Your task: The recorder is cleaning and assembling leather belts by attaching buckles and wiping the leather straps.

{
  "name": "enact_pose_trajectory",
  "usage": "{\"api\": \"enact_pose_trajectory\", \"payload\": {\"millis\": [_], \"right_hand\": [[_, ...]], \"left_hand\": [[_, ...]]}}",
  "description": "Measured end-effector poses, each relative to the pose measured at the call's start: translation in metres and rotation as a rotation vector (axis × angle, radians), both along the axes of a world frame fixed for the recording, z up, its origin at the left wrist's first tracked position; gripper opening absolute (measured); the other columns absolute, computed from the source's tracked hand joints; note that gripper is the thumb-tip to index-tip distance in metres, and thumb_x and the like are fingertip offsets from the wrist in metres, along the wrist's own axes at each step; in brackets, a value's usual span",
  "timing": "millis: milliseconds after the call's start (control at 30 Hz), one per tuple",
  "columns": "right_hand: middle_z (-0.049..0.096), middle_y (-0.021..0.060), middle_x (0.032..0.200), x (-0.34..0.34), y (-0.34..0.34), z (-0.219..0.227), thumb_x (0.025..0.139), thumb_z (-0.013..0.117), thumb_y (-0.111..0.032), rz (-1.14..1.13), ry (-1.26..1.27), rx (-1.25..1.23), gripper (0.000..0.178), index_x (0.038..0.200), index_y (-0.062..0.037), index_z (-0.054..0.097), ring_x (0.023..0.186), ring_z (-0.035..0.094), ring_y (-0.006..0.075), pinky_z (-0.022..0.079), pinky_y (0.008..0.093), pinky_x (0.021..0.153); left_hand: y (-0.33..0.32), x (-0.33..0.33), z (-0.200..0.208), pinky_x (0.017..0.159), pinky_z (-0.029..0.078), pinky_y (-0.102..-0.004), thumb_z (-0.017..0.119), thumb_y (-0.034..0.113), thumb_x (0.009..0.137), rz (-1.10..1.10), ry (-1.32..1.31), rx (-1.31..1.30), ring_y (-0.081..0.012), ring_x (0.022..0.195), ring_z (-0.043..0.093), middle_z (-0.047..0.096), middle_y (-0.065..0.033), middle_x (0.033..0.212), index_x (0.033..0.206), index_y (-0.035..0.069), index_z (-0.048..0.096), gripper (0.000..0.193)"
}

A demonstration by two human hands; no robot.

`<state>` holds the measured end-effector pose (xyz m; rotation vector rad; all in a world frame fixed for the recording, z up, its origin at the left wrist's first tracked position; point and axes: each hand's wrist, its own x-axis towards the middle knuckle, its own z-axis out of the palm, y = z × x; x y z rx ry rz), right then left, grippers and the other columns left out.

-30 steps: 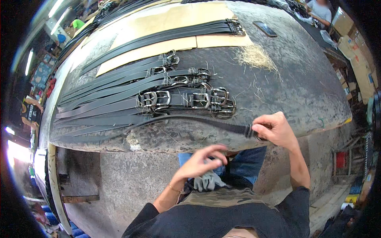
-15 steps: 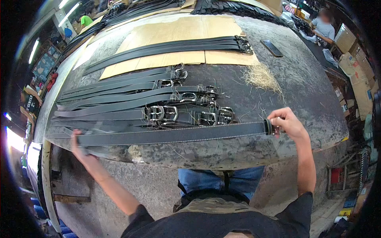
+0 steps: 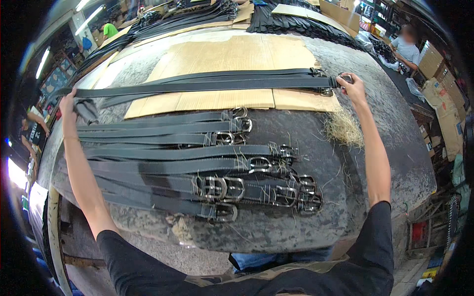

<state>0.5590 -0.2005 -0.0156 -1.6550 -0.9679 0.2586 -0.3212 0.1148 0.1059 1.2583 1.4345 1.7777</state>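
A long black leather belt [image 3: 207, 86] with pale edge stitching is stretched level between my hands. My right hand [image 3: 351, 88] is closed on its buckle end at the right. At the far left, my left hand [image 3: 68, 104] grips the strap, and a grey-black piece hangs folded beside it. Directly under the held belt, a stack of similar belts [image 3: 237, 74] rests on cardboard, its buckles partly covered. Nearer to me, several more buckled belts [image 3: 163, 165] lie in rows, their metal buckles toward the right.
The belts lie on a dark worn table [image 3: 291, 232], with flattened cardboard [image 3: 212, 53] farther back. A heap of pale thread scraps [image 3: 343, 129] sits near my right forearm. Large piles of black straps [image 3: 296, 22] line the far edge. A person [image 3: 407, 49] works at the back right.
Both hands have carried the belt from the table's near edge away from me to above the stack on the cardboard. My view has shifted forward, and the phone no longer shows.
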Motion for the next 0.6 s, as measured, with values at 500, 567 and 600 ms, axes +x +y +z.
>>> {"api": "enact_pose_trajectory", "payload": {"millis": [500,567,600], "right_hand": [[0.064,0.0017,0.076,0.063,0.094,-0.062,0.081,0.079,-0.031,-0.136,-0.04,-0.18,0.039,0.107,-0.0039,0.069,0.056,0.056,0.0085,0.045,0.0246,0.05],[0.067,0.0039,0.076,0.033,0.107,-0.064,0.083,0.074,-0.036,-0.235,-0.208,-0.232,0.037,0.104,-0.0051,0.07,0.058,0.061,0.0119,0.049,0.0285,0.053],[0.072,0.0123,0.088,0.056,0.092,-0.06,0.082,0.071,-0.04,-0.36,-0.416,-0.364,0.042,0.104,-0.0046,0.069,0.075,0.07,0.0239,0.053,0.0361,0.069]], "left_hand": [[0.217,0.116,-0.082,0.069,0.049,-0.0442,0.077,0.041,0.076,0.311,0.765,-0.137,-0.0237,0.076,0.063,0.069,-0.0148,0.089,0.095,-0.006,0.07,0.051],[0.217,0.093,-0.101,0.067,0.051,-0.0431,0.079,0.032,0.076,0.339,0.572,-0.171,-0.0232,0.076,0.064,0.071,-0.0161,0.092,0.101,-0.011,0.068,0.052],[0.222,0.148,-0.15,0.065,0.051,-0.0409,0.08,0.028,0.076,0.234,0.456,-0.267,-0.0219,0.076,0.064,0.07,-0.0156,0.09,0.1,-0.014,0.066,0.051]]}}
